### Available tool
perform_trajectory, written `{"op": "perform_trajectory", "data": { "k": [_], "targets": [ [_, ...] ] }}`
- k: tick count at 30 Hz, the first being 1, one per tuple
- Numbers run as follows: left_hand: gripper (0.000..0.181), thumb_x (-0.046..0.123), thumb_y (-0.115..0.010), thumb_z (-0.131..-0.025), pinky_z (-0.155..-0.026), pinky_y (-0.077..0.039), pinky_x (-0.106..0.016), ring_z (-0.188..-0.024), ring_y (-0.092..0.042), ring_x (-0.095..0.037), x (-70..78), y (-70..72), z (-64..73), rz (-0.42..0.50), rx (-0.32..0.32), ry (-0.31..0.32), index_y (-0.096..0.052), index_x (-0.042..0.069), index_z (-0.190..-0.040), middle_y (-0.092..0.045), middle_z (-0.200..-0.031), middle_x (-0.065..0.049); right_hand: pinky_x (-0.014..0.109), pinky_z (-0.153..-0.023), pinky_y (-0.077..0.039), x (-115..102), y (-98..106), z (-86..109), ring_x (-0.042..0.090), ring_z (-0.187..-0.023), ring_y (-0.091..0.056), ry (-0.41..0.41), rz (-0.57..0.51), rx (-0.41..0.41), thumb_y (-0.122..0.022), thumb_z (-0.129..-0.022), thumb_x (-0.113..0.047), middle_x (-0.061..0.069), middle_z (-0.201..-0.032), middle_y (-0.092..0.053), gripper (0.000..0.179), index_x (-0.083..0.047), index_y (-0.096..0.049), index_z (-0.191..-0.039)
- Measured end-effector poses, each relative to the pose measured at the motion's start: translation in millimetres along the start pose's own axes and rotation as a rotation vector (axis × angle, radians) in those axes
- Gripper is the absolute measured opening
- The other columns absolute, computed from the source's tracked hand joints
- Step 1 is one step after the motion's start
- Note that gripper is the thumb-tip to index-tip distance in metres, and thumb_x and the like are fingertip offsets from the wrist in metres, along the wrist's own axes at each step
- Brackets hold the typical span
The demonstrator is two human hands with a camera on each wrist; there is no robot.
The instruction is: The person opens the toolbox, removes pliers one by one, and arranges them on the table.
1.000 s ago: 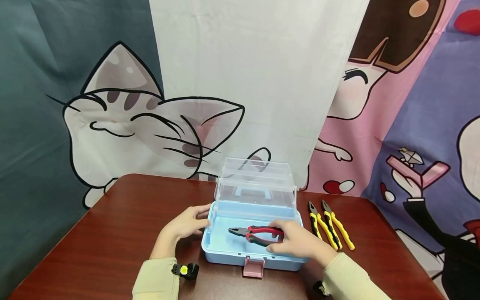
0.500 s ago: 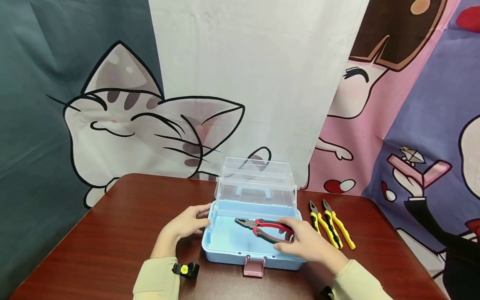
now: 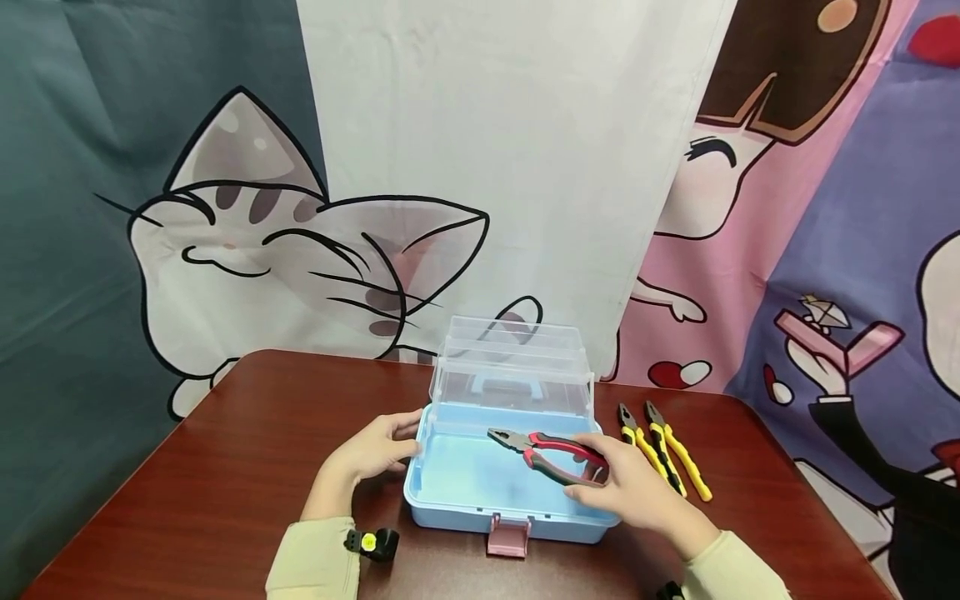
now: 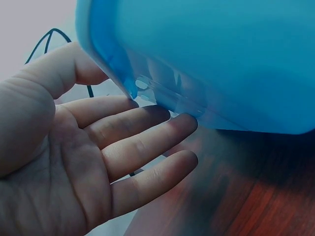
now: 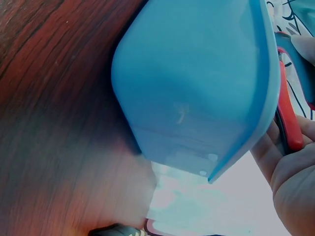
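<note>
My right hand (image 3: 633, 483) grips a pair of combination pliers (image 3: 551, 454) by its red and black handles, over the right half of a light blue toolbox (image 3: 442, 518). The metal nose points up and to the left. In the right wrist view, a red handle (image 5: 289, 110) lies against the fingers, beyond the box's rim. My left hand (image 3: 377, 447) rests at the toolbox's left end. From the left wrist view, its fingers (image 4: 147, 142) stretch loosely along the box's side, and the thumb is up by the rim. The clear lid (image 3: 517, 358) stands raised behind the box.
Two pairs of yellow and black pliers, a left pair (image 3: 647, 450) and a right pair (image 3: 678, 450), lie right of the toolbox on the brown table (image 3: 225, 467). A pink latch (image 3: 508, 536) hangs at the box's front. A printed cloth (image 3: 525, 167) hangs behind the table.
My right hand has moved to the right with the combination pliers, whose nose has swung upward from nearly level and now sits farther right over the box. The left hand has stayed in place.
</note>
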State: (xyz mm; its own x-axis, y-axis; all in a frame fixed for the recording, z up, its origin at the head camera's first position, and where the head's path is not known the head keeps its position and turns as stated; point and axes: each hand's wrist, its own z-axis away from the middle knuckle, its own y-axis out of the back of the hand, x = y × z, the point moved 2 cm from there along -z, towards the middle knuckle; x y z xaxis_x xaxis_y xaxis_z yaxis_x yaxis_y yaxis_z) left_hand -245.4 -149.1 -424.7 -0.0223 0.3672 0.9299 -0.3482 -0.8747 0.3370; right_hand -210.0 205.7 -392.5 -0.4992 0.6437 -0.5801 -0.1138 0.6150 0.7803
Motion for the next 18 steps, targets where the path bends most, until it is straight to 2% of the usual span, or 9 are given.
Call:
{"op": "perform_trajectory", "data": {
  "k": [4,7,14,18],
  "targets": [
    [0.063,0.012,-0.061,-0.086,-0.08,-0.055,-0.046,-0.113,-0.059,-0.026,-0.3,1.6,0.2,-0.002,0.006,-0.001,-0.037,0.006,-0.145,-0.047,-0.141,-0.021,0.02,-0.054,-0.048,1.6,2.0,0.6,-0.001,-0.067,-0.054,0.006,0.014,0.032,-0.081,-0.071,-0.033,-0.011,-0.078,-0.061,0.056,-0.012,-0.058,-0.118],
    [0.063,0.012,-0.06,-0.086,-0.08,-0.055,-0.046,-0.113,-0.059,-0.025,-0.6,1.9,0.7,0.001,0.011,0.006,-0.038,0.006,-0.145,-0.047,-0.141,-0.021,0.02,-0.054,-0.048,2.8,3.9,2.4,-0.001,-0.068,-0.055,0.019,0.028,0.071,-0.082,-0.07,-0.033,-0.011,-0.078,-0.062,0.056,-0.013,-0.059,-0.117],
    [0.063,0.011,-0.06,-0.087,-0.081,-0.055,-0.046,-0.111,-0.06,-0.025,-0.4,-1.3,-1.6,0.016,0.001,0.0,-0.038,0.006,-0.145,-0.047,-0.141,-0.021,0.022,-0.063,-0.05,7.2,11.8,11.0,0.003,-0.078,-0.058,-0.005,0.133,0.17,-0.083,-0.068,-0.037,-0.002,-0.095,-0.066,0.061,-0.013,-0.059,-0.119],
    [0.062,0.011,-0.06,-0.087,-0.081,-0.055,-0.046,-0.11,-0.06,-0.024,-1.3,-1.0,-1.7,0.016,0.009,0.007,-0.038,0.007,-0.145,-0.047,-0.141,-0.02,0.023,-0.067,-0.051,8.7,14.8,13.7,0.008,-0.083,-0.056,-0.024,0.191,0.191,-0.083,-0.067,-0.038,-0.002,-0.101,-0.066,0.063,-0.013,-0.06,-0.12]
  ]
}}
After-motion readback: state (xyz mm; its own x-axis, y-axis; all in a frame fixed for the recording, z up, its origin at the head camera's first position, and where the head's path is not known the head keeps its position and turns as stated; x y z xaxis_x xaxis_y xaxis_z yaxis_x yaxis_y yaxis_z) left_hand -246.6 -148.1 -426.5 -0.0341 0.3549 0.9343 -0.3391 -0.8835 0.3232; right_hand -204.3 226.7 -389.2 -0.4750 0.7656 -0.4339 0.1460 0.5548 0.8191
